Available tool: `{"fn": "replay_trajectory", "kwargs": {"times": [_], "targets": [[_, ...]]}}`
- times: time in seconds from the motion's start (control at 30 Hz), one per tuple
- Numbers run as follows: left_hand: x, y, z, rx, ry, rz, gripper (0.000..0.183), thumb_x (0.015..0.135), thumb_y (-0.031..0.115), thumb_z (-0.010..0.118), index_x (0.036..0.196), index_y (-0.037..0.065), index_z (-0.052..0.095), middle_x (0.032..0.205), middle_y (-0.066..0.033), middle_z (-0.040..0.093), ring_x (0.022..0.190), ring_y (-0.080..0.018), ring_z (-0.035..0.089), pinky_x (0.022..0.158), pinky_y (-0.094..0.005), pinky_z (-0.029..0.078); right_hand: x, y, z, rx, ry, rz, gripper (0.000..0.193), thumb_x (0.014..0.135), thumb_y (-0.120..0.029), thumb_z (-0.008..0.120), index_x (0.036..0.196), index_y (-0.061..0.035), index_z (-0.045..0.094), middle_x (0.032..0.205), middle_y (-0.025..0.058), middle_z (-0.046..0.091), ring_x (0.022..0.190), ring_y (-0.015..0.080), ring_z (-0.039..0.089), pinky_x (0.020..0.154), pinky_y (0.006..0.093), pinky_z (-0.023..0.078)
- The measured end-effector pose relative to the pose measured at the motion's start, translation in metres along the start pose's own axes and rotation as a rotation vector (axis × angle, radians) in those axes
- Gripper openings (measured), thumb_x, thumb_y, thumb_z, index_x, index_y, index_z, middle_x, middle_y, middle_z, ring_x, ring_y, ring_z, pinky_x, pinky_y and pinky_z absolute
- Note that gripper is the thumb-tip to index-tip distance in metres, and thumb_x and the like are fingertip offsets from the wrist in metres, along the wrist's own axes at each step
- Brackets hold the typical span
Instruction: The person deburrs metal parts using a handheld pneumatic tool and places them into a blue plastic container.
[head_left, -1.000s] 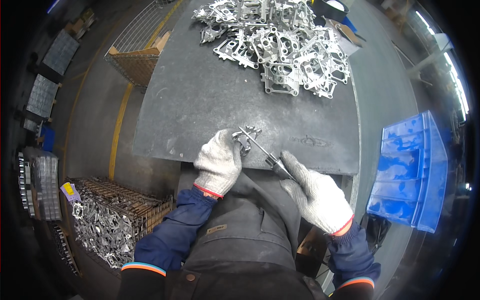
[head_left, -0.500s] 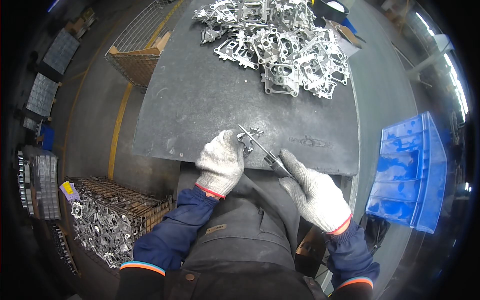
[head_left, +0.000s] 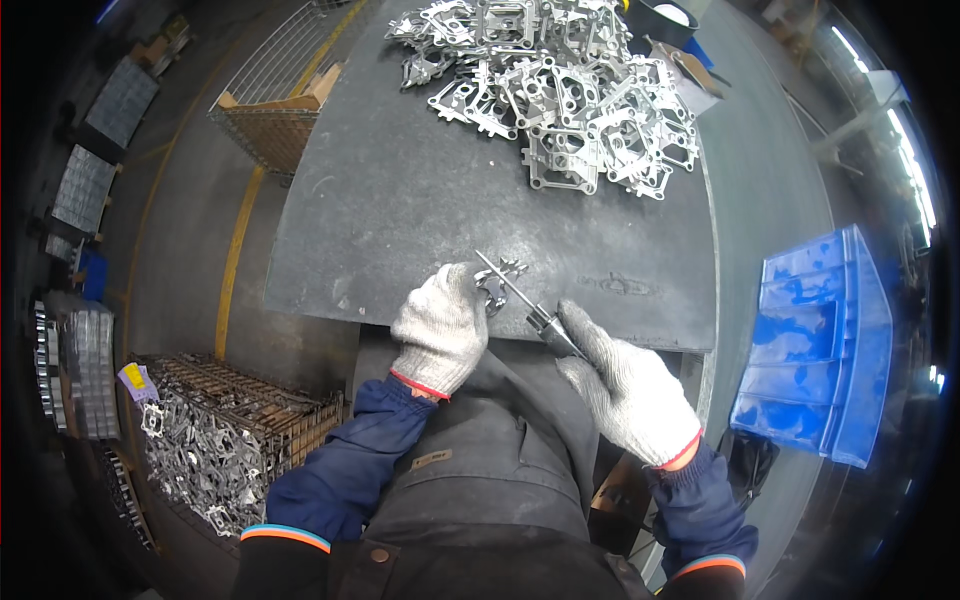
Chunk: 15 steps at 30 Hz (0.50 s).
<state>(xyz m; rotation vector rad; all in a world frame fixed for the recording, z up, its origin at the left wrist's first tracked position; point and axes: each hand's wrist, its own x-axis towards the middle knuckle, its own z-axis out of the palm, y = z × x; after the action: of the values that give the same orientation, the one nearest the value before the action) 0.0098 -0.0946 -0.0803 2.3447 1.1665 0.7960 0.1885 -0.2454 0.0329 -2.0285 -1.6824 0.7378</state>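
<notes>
My gloved left hand [head_left: 440, 325] is closed around one edge of a small grey metal casting [head_left: 495, 292], just above the table's near edge. Most of the casting's near side is hidden by the fingers. In my gloved right hand [head_left: 632, 395] sits a file-like tool [head_left: 545, 321] with a thin straight rod and a dark, thicker body. Its rod points up and left and crosses in front of the casting; whether it touches the metal I cannot tell. The thumb and fingers wrap the tool's body.
A heap of silvery metal castings [head_left: 565, 110] covers the far part of the dark table [head_left: 400, 200]. To the right stands a blue plastic bin [head_left: 800, 345]. At the lower left is a wire crate [head_left: 215, 440] full of castings; another wire basket [head_left: 270, 130] stands farther off.
Hardly anything differs. Both hands, the casting and the tool stay in nearly the same place, with only a very slight shift.
</notes>
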Motion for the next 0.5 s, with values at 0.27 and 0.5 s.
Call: {"fn": "replay_trajectory", "kwargs": {"times": [0.27,0.5], "targets": [[0.002,0.002,-0.003,-0.014,0.020,0.013,0.022,0.093,0.007,0.068,0.114,0.004,0.065,0.096,-0.0192,0.072,0.085,-0.0422,0.072,0.072,-0.0491,0.058,0.002,0.005,0.013,0.068,0.130,-0.074,0.059,0.100,-0.018,0.072,0.154,-0.0064,0.053,0.119,0.0234,0.074,0.104,0.0408,0.073,0.087,0.0431,0.059],[0.002,-0.006,-0.005,-0.095,-0.069,-0.247,0.027,0.104,0.022,0.060,0.124,0.003,0.061,0.108,-0.0243,0.074,0.098,-0.0460,0.073,0.080,-0.0515,0.059,0.001,-0.001,0.013,0.203,0.147,0.048,0.068,0.098,-0.021,0.076,0.158,-0.0047,0.048,0.124,0.0258,0.073,0.113,0.0420,0.073,0.092,0.0407,0.059]]}}
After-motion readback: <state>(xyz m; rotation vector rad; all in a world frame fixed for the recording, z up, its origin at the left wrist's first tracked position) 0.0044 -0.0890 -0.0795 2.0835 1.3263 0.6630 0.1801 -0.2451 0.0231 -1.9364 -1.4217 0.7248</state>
